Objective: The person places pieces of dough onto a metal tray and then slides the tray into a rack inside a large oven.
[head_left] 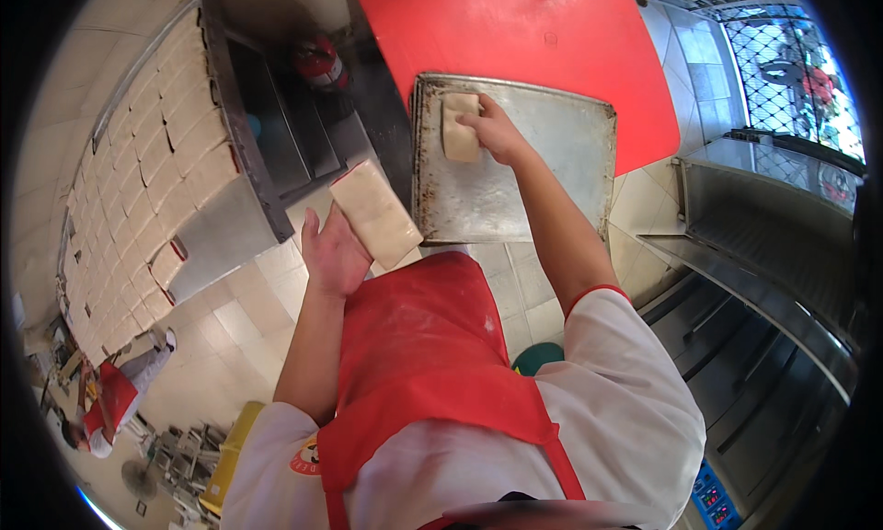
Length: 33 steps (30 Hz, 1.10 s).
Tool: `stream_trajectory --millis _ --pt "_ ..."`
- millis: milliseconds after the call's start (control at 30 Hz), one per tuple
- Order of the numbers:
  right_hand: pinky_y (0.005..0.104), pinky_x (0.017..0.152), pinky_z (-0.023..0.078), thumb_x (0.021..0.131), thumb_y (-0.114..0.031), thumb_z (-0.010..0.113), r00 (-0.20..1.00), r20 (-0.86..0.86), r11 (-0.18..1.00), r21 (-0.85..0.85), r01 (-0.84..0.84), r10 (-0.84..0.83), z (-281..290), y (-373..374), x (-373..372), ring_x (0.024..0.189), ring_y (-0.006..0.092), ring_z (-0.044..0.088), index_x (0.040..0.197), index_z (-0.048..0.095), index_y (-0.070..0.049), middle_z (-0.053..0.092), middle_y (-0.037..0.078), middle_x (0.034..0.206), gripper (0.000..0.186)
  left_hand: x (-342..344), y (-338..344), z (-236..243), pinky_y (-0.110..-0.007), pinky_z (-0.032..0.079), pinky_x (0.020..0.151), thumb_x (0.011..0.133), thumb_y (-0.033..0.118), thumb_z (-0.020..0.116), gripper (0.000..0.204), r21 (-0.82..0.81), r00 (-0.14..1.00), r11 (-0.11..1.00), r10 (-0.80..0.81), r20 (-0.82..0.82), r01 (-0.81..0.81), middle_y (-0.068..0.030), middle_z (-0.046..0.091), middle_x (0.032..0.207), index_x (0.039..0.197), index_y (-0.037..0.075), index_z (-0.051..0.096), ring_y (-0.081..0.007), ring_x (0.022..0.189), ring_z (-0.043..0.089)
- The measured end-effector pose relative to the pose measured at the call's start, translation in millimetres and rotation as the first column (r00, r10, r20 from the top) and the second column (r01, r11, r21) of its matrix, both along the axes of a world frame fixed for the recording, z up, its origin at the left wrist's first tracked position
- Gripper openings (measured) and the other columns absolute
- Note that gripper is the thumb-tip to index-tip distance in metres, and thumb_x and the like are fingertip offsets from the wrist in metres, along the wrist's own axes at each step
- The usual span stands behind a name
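Observation:
My left hand (338, 256) supports a pale rectangular dough pastry (379, 215) on its palm and fingers, beside the tray's near left corner; a thin red line shows along the pastry's upper edge. My right hand (497, 132) is closed on the edge of another flat dough pastry (460, 136), at the far left of a worn metal baking tray (543, 194). That pastry lies on the tray or just above it; I cannot tell which. My right forearm crosses over the tray's right part.
The tray rests on a red table (515, 33). At left, a long metal worktable (225, 245) bears rows of similar pastries (147, 162). A fire extinguisher (320, 63) stands behind. To the right is a metal cabinet (773, 199). Another person (115, 392) works at far left.

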State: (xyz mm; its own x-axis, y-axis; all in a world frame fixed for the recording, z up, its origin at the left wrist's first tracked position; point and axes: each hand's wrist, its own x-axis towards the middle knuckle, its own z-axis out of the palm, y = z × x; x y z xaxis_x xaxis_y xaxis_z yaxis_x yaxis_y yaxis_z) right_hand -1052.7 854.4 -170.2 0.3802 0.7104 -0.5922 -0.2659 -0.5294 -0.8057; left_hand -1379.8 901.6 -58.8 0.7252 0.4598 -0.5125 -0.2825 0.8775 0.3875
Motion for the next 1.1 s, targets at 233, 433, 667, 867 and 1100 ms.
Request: stream_trajectory --millis 233,433,667,867,1100 --pt "0.0398 0.099 0.048 0.098 -0.033 0.061 0.967 -0.178 0.982 0.014 0.189 -0.184 26.7 -86.3 26.3 0.122 0.0276 0.058 0.145 0.046 0.002 0.060 0.016 0.133 0.061 161.1 -10.1 -43.6 -0.054 0.033 0.116 0.096 0.075 0.032 0.091 0.024 0.942 0.952 -0.305 0.140 0.305 -0.0127 0.041 0.155 0.159 0.010 0.024 -0.0321 0.141 0.042" --pt "0.0414 0.099 0.048 0.101 -0.035 0.055 0.828 -0.377 0.883 0.050 0.467 -0.416 20.5 -111.8 69.7 0.118 0.0244 0.056 0.147 0.045 -0.002 0.058 0.010 0.134 0.058 288.0 -16.2 -88.3 -0.054 0.031 0.116 0.099 0.070 0.036 0.085 0.128 0.871 0.868 -0.455 -0.183 0.480 -0.0099 0.038 0.155 0.156 0.008 0.030 -0.0287 0.144 0.035" --pt "0.0389 0.104 0.045 0.099 -0.032 0.060 0.926 0.335 0.978 -0.045 0.203 -0.177 -29.8 -110.8 63.8 0.125 0.0277 0.055 0.142 0.049 0.003 0.058 0.018 0.134 0.057 206.3 -40.1 -80.2 -0.049 0.030 0.116 0.098 0.060 0.050 0.078 0.229 0.955 0.956 -0.121 -0.270 0.185 -0.0087 0.043 0.151 0.154 0.008 0.035 -0.0266 0.138 0.042" --pt "0.0379 0.102 0.048 0.099 -0.019 0.061 0.996 -0.086 0.921 0.388 0.029 0.005 72.3 -57.2 -84.5 0.122 0.0253 0.059 0.140 0.054 0.000 0.058 0.013 0.138 0.045 -35.9 -30.4 11.4 -0.044 0.038 0.114 0.102 0.041 0.051 0.055 0.429 0.919 0.873 0.343 -0.197 -0.234 -0.0126 0.055 0.138 0.142 0.003 0.048 -0.0288 0.130 0.051" --pt "0.0329 0.097 0.050 0.096 -0.009 0.064 0.582 -0.797 0.952 0.282 0.119 0.163 127.9 89.3 -318.8 0.109 0.0234 0.062 0.132 0.056 0.002 0.065 0.010 0.117 0.039 -251.6 84.4 6.4 -0.038 0.043 0.104 0.100 0.023 0.057 0.028 0.400 0.080 0.234 0.927 -0.365 -0.886 -0.0054 0.061 0.105 0.119 0.003 0.060 -0.0234 0.106 0.057"
